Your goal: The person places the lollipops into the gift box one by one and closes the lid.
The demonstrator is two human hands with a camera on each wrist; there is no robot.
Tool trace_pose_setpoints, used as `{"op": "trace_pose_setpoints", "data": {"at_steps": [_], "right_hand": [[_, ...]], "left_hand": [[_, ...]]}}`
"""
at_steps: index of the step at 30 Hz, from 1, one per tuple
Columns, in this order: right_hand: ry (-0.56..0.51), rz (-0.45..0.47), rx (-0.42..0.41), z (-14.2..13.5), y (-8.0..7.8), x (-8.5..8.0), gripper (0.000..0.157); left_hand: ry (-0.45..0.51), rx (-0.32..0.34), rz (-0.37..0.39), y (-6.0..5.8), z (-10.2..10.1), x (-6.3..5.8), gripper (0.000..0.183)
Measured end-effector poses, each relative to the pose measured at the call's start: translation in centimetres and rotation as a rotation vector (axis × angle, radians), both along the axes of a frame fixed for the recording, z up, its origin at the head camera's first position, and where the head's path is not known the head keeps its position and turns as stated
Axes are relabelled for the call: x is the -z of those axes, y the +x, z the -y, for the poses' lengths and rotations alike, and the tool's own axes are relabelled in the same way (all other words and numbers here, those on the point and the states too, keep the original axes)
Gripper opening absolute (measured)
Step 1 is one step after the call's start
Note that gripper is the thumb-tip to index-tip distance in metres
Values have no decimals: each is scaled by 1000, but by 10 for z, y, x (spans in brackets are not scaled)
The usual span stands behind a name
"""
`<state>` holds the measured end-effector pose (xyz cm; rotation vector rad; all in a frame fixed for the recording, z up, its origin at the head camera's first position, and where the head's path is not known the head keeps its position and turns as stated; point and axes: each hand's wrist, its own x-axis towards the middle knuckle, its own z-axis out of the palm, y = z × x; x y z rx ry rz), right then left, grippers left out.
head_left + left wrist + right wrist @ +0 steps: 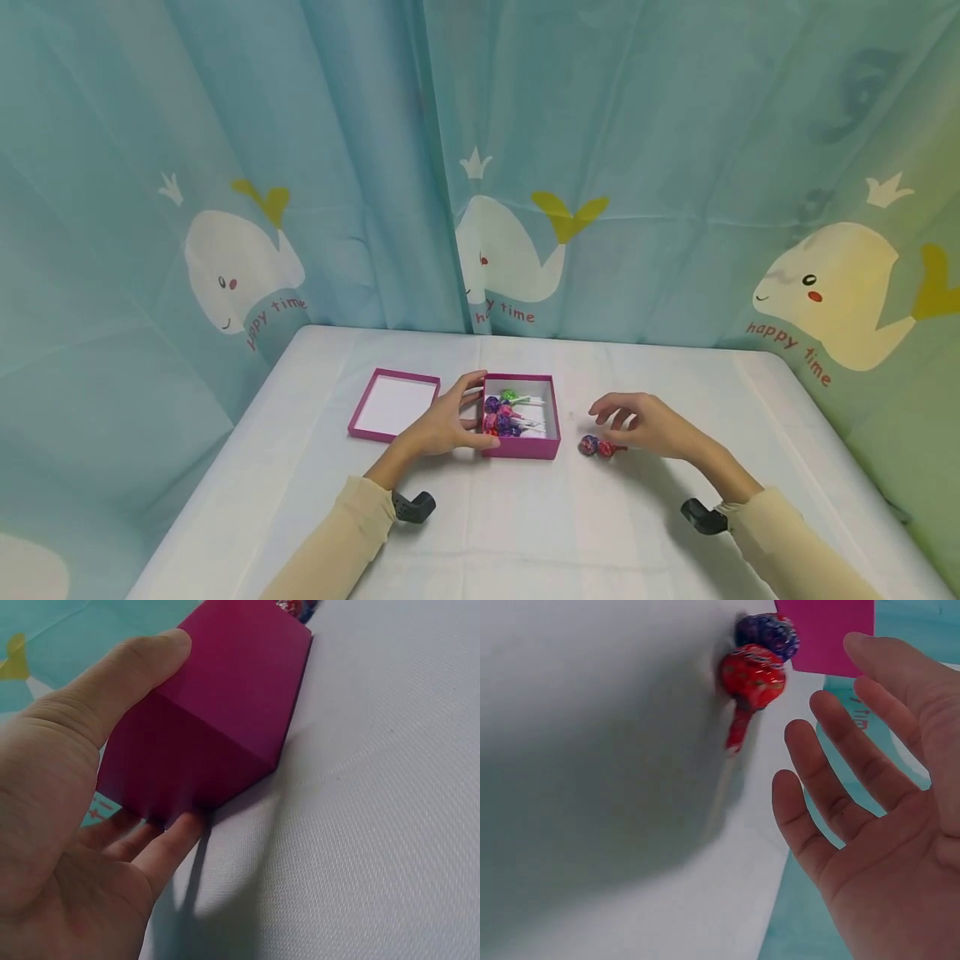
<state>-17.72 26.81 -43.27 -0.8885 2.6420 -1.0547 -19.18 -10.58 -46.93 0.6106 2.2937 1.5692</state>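
A magenta box (522,447) with a white inside holds several wrapped lollipops (504,423), mostly purple and pink-red with one green. At its left side my left hand (444,423) grips the box, thumb on the front wall and a finger by the back corner. In the left wrist view, the thumb lies over a box edge and other fingertips meet the side near the cloth. Two lollipops lie right of the box: a purple one (588,445) and a red one (754,677). Above them hovers my right hand (647,423), fingers loosely bent, apart from both and holding nothing.
The magenta-rimmed box lid (393,406) lies inside up, left of the box and beyond my left forearm. A white cloth (480,533) covers the table. Behind stands a teal curtain (375,167) with printed whales. Each wrist wears a black device (414,507).
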Motion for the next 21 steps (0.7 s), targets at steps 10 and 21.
{"op": "trace_pose_setpoints", "data": {"at_steps": [10,21], "right_hand": [[5,22,12,-13,7,19,36],[30,6,41,-12,12,26,25]], "left_hand": [[29,16,4,-2,2,0,111],[32,8,9,-3,1,3,112]]}}
